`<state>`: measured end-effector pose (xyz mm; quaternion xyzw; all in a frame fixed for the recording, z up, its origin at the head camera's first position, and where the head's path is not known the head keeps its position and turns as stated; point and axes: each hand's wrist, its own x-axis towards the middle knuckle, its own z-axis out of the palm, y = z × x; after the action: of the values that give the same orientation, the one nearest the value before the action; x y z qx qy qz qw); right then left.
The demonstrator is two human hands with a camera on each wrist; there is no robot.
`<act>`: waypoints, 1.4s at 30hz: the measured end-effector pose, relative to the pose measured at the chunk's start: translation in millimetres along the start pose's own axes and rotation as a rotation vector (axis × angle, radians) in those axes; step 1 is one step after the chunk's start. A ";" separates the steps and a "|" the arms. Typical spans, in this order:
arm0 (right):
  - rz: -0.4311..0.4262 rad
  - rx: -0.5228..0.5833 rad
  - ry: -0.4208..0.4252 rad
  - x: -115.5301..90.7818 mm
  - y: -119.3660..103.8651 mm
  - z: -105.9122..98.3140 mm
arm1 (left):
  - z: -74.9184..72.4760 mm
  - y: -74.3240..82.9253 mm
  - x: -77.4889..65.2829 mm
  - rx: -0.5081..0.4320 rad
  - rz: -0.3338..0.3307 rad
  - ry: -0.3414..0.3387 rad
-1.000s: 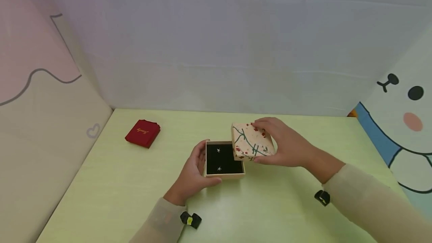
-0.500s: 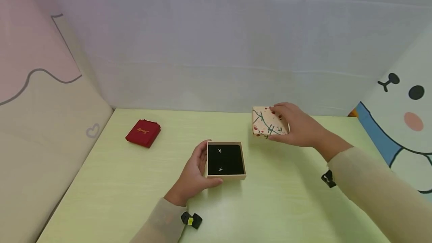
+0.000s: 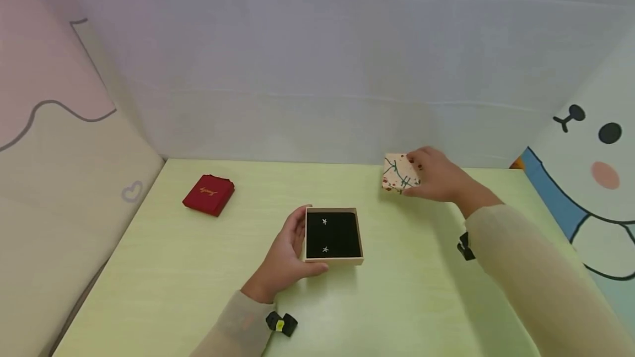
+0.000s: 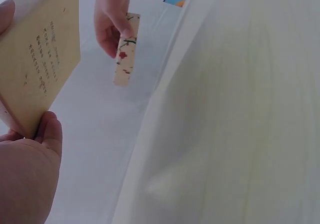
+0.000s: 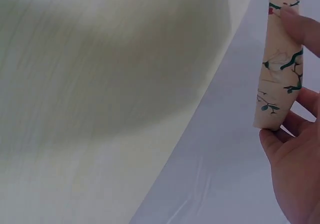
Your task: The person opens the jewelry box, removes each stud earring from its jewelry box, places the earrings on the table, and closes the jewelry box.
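My left hand (image 3: 286, 253) grips the left side of a small square jewelry box base (image 3: 334, 261), thumb at the near edge and fingers behind. Its black insert (image 3: 342, 236) bears two small silver star-shaped earrings (image 3: 324, 249) along the left. In the left wrist view the cream underside of the box base (image 4: 50, 58) shows lines of printed writing. Farther back and to the right, my right hand (image 3: 439, 176) holds the matching box lid (image 3: 397, 172), cream with red flowers and green branches, by its right side. In the right wrist view, the lid's patterned side (image 5: 280, 63) sits between thumb and fingers.
A dark red square pouch (image 3: 209, 195) with gold lettering lies at the back left of the pale green table (image 3: 198, 291). A white wall (image 3: 317, 70) rises behind the table's back edge. Printed cartoon panels (image 3: 595, 180) stand at both sides.
My right hand has carried the lid from over the box base toward the back right, uncovering the whole black insert. My left hand and the base have stayed almost where they were.
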<state>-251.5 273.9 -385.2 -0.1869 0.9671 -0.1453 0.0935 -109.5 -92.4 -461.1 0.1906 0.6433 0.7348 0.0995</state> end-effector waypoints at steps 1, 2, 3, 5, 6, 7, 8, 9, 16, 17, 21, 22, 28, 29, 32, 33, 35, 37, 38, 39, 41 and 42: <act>0.012 -0.003 -0.011 2.2 1.4 2.1 | 0.1 0.3 -0.1 -0.003 -0.001 0.001; 0.022 -0.004 -0.020 4.2 3.1 4.1 | 0.0 0.4 -0.2 -0.005 -0.001 0.004; 0.032 -0.002 -0.027 5.8 4.6 6.0 | 0.0 0.3 -0.1 -0.005 0.001 0.007; 0.043 -0.010 -0.034 8.6 8.7 9.8 | 0.1 0.1 0.1 -0.010 0.003 0.012; 0.044 -0.016 -0.038 9.8 10.6 11.6 | 0.0 0.0 0.2 -0.013 0.005 0.012; 0.046 -0.021 -0.042 10.8 12.2 13.4 | -0.2 -0.3 0.4 -0.016 0.006 0.013; 0.041 -0.032 -0.043 12.0 13.7 15.4 | -0.4 -0.5 0.5 -0.016 0.006 0.014; 0.039 -0.040 -0.047 13.2 15.0 17.4 | -0.9 -0.9 0.5 -0.015 0.005 0.015; 0.017 -0.062 -0.061 21.7 13.9 27.8 | -3.2 -1.3 -1.2 0.007 -0.002 0.023; 0.013 -0.065 -0.063 22.6 13.3 28.3 | -2.9 -1.1 -0.9 0.001 0.003 0.023; 0.015 -0.086 -0.091 25.8 13.0 30.6 | -1.1 -0.8 -0.3 -0.022 0.013 0.018; 0.023 -0.087 -0.101 26.5 13.8 31.6 | -0.6 -0.7 -0.2 -0.023 0.014 0.017; 0.059 -0.101 -0.140 28.6 19.5 38.6 | 1.6 0.3 -0.4 -0.032 0.022 0.013; 0.054 -0.109 -0.139 28.3 19.6 38.8 | 1.7 0.4 -0.4 -0.036 0.028 0.010; 0.032 -0.131 -0.132 26.4 18.9 37.8 | 2.1 0.8 -0.8 -0.035 0.036 0.005; 0.019 -0.141 -0.129 25.5 18.3 37.0 | 2.2 0.8 -0.9 -0.033 0.036 0.007; 0.002 -0.154 -0.127 22.7 16.9 34.7 | 2.2 0.8 -0.9 -0.033 0.035 0.007; -0.008 -0.161 -0.119 20.2 15.6 32.5 | 2.5 1.1 -0.9 -0.029 0.030 0.009; -0.011 -0.163 -0.115 18.8 14.7 31.4 | 2.4 1.0 -1.0 -0.029 0.026 0.011; -0.015 -0.162 -0.109 17.7 13.8 30.3 | 2.5 1.0 -1.0 -0.028 0.022 0.014; -0.012 -0.156 -0.104 15.7 12.2 28.2 | 2.8 0.6 -1.0 -0.026 0.013 0.020; -0.012 -0.152 -0.104 14.7 10.6 27.0 | 2.8 0.8 -1.2 -0.022 0.010 0.022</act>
<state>-262.1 270.9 -415.8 -0.2063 0.9680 -0.0620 0.1284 -107.2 -90.5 -460.2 0.1845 0.6352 0.7445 0.0908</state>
